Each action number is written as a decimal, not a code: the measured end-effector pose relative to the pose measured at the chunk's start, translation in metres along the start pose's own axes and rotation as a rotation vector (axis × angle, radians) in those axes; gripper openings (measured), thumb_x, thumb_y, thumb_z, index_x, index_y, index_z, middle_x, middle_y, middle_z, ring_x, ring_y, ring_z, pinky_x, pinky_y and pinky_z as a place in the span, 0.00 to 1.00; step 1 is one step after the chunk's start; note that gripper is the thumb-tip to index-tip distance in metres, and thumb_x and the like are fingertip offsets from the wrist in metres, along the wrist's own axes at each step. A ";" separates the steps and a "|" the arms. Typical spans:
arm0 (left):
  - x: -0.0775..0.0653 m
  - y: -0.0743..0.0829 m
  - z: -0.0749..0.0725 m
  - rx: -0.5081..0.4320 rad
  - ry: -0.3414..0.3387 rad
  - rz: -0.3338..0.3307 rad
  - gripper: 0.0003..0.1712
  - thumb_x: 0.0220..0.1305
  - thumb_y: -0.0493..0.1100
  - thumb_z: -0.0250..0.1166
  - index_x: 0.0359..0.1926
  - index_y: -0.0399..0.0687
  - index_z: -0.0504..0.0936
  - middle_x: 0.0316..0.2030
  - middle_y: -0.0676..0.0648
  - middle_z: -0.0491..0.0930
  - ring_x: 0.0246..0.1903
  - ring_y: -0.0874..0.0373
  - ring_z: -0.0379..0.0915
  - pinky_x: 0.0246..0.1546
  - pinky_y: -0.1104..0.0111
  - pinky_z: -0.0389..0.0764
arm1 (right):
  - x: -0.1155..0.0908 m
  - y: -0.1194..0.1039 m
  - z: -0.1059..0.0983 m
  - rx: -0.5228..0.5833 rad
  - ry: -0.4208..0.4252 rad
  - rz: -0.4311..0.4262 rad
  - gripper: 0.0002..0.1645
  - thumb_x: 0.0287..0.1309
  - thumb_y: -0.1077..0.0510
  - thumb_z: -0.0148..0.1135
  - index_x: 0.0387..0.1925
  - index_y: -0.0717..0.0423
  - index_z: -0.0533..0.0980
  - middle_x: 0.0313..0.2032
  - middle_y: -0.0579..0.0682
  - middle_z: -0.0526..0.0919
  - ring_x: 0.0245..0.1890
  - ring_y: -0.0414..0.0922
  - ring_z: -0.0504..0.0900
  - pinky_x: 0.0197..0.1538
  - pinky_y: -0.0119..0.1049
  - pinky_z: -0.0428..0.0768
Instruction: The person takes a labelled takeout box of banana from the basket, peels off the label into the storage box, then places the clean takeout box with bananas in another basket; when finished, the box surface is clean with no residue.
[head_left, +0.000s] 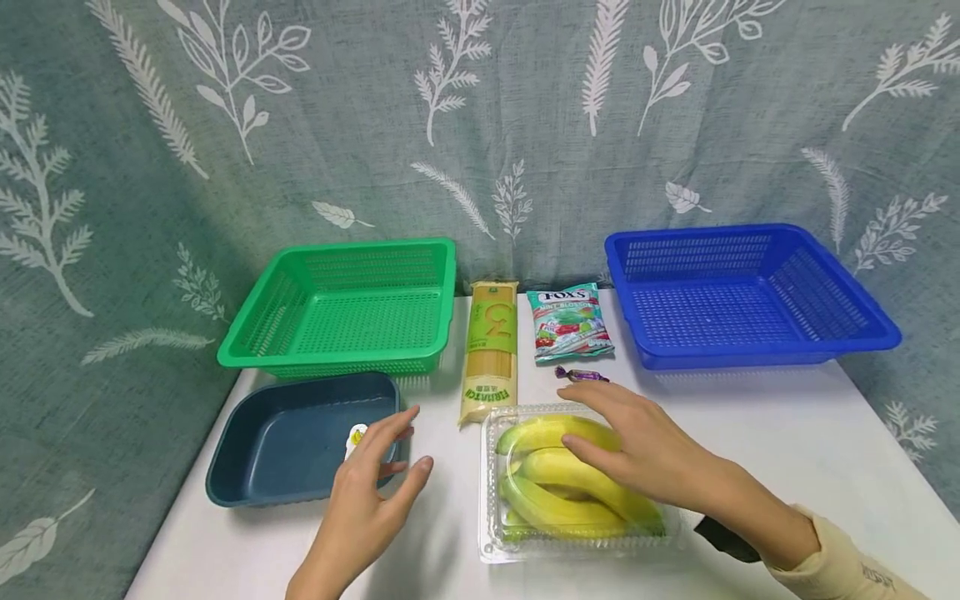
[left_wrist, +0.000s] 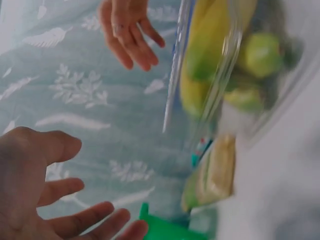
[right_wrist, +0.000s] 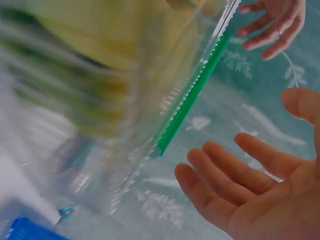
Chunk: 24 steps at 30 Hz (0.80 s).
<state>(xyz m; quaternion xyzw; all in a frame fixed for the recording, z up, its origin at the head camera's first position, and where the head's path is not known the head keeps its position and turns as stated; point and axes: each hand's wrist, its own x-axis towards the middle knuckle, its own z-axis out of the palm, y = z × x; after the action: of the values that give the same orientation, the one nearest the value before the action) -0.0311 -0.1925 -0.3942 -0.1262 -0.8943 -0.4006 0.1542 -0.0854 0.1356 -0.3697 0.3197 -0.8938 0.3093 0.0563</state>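
A clear plastic clamshell box (head_left: 491, 533) full of yellow bananas (head_left: 570, 467) with greenish ends lies on the white table in front of me. Over its right side hovers my right hand (head_left: 637, 442), fingers loosely spread and holding nothing. To the left of the box is my left hand (head_left: 367, 500), its thumb and fingers apart around bare air. That hand overlaps the right end of a dark blue tub (head_left: 300, 450) in the head view. Both wrist views show the box's side close up, with relaxed fingers (left_wrist: 95, 220) away from it.
Behind stand a green basket (head_left: 337, 362) on the left and a blue basket (head_left: 750, 354) on the right. Between them lie a noodle pack (head_left: 491, 350), a bag of Fox's candy (head_left: 570, 325) and a purple-wrapped sweet (head_left: 581, 375). A leaf-patterned curtain (head_left: 525, 125) closes off the back.
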 end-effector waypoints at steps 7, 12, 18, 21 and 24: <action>-0.005 0.010 0.028 -0.151 -0.116 -0.170 0.34 0.65 0.44 0.70 0.70 0.60 0.69 0.63 0.53 0.72 0.58 0.52 0.75 0.39 0.70 0.83 | -0.025 0.016 -0.002 0.033 0.062 0.140 0.37 0.67 0.45 0.63 0.72 0.48 0.64 0.69 0.52 0.69 0.68 0.56 0.67 0.62 0.62 0.70; -0.004 0.012 0.046 -0.189 -0.199 -0.271 0.39 0.67 0.53 0.68 0.74 0.54 0.64 0.63 0.42 0.73 0.57 0.44 0.76 0.36 0.64 0.84 | -0.041 0.023 0.003 0.084 0.077 0.282 0.44 0.68 0.44 0.63 0.76 0.54 0.55 0.72 0.59 0.62 0.70 0.62 0.62 0.62 0.68 0.65; -0.005 0.009 0.058 -0.205 -0.250 -0.314 0.46 0.66 0.59 0.66 0.77 0.51 0.57 0.62 0.39 0.73 0.55 0.41 0.77 0.47 0.48 0.81 | -0.054 0.029 0.007 0.181 0.019 0.396 0.53 0.69 0.40 0.59 0.79 0.57 0.42 0.75 0.65 0.52 0.70 0.67 0.58 0.61 0.66 0.67; -0.007 0.008 0.062 -0.222 -0.269 -0.316 0.48 0.65 0.60 0.67 0.78 0.51 0.55 0.62 0.38 0.74 0.55 0.41 0.78 0.51 0.45 0.78 | -0.059 0.033 0.005 0.213 0.066 0.428 0.53 0.69 0.42 0.60 0.80 0.54 0.40 0.75 0.66 0.51 0.69 0.68 0.60 0.56 0.62 0.75; -0.007 0.007 0.066 -0.231 -0.274 -0.323 0.49 0.65 0.61 0.67 0.78 0.50 0.54 0.61 0.38 0.74 0.54 0.41 0.78 0.52 0.44 0.77 | -0.064 0.037 0.005 0.240 0.059 0.460 0.53 0.70 0.43 0.60 0.79 0.56 0.41 0.74 0.68 0.52 0.66 0.69 0.64 0.51 0.58 0.80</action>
<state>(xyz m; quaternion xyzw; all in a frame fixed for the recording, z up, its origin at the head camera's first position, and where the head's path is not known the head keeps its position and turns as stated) -0.0335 -0.1387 -0.4340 -0.0516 -0.8638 -0.4987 -0.0502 -0.0568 0.1889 -0.4121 0.1030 -0.8979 0.4270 -0.0277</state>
